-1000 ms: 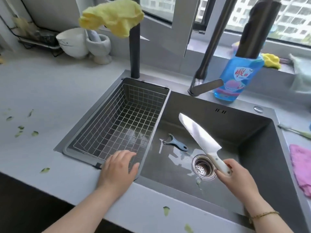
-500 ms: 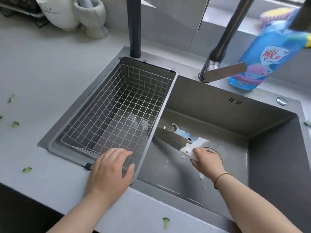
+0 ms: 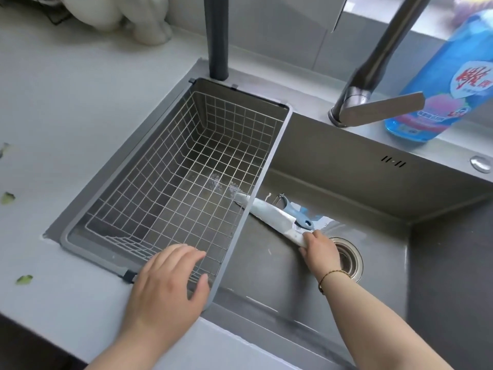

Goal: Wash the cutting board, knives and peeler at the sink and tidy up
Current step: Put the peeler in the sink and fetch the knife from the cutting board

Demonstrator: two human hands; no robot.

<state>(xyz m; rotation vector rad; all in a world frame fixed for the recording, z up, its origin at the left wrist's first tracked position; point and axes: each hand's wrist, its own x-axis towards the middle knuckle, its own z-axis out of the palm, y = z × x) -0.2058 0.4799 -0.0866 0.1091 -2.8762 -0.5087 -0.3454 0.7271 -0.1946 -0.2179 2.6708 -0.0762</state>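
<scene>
Knife (image 3: pixel 269 213) lies flat on the sink floor just left of the drain (image 3: pixel 352 260), its broad pale blade running under the wire basket (image 3: pixel 266 166). The right hand (image 3: pixel 321 249) is curled round its smooth white handle. The peeler (image 3: pixel 294 212), blue-grey plastic with a metal head, touches the blade. The left hand (image 3: pixel 170 279), fingers relaxed, rests on the basket's rim. No water runs and no board shows, so washing seems barely begun. Green scraps (image 3: pixel 24 279) dot the matte tabletop (image 3: pixel 80 102), far left of the drain.

Left hand (image 3: pixel 170 279) flat, fingers straight; right hand (image 3: pixel 321 249) low, fingers seemingly round the knife (image 3: pixel 269 213) handle.
</scene>
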